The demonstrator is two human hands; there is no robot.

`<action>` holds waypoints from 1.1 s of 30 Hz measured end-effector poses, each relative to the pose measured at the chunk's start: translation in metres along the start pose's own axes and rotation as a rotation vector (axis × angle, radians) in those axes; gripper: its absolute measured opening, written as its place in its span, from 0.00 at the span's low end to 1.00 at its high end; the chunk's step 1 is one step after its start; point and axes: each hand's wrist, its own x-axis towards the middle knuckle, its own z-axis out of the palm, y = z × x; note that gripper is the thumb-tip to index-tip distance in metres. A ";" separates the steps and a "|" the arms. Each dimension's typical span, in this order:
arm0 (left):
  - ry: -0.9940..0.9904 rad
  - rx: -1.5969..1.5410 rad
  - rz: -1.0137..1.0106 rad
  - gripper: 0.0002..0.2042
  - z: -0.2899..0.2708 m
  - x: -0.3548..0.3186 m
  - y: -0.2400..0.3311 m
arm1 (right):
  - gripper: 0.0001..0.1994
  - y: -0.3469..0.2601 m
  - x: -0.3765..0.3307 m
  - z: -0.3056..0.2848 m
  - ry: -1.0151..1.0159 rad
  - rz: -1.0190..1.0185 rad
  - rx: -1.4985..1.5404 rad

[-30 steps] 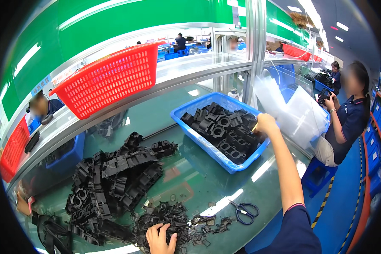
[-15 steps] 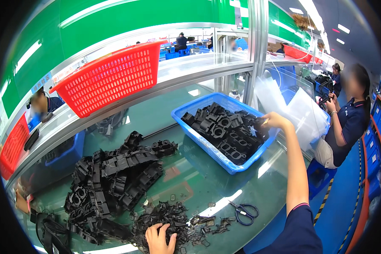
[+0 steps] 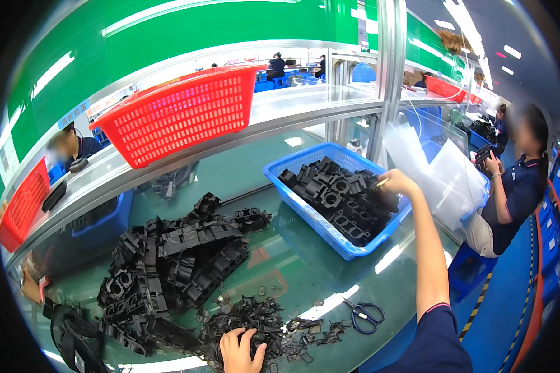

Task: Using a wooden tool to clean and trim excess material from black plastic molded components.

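My left hand [image 3: 242, 352] rests on the near edge of a heap of thin black plastic scraps [image 3: 246, 320], its fingers apart. My right hand [image 3: 398, 184] reaches over the right rim of a blue basket [image 3: 348, 250], fingers closed. A small yellowish tip shows at those fingers and a dark blur lies below them; what they hold I cannot make out. Inside the basket lie black moulded plastic parts [image 3: 336, 196]. Left of it, a tall pile of similar black parts [image 3: 168, 267] covers the table. Scissors with dark handles [image 3: 367, 317] lie right of the scraps.
A red basket [image 3: 180, 118] stands on the metal shelf [image 3: 317, 115] above the green table [image 3: 305, 273]. Clear plastic sheets [image 3: 445, 168] stand beyond the blue basket. A co-worker [image 3: 516, 186] sits at the right, holding a black part. A black bag-like thing [image 3: 74, 336] lies at the near left.
The whole view has shifted slightly, so most things sit a little lower and further right. My right hand stays over the basket's right side; my left hand stays on the scraps.
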 end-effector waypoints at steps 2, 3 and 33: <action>-0.007 0.020 0.015 0.17 0.001 0.000 0.001 | 0.12 0.010 -0.002 -0.002 0.178 0.068 0.123; -0.007 0.018 0.013 0.17 0.001 0.000 0.000 | 0.13 0.018 0.007 0.007 0.371 0.135 0.054; 0.034 -0.402 -0.043 0.14 -0.020 -0.006 -0.005 | 0.05 -0.226 -0.189 0.082 0.108 -0.752 0.597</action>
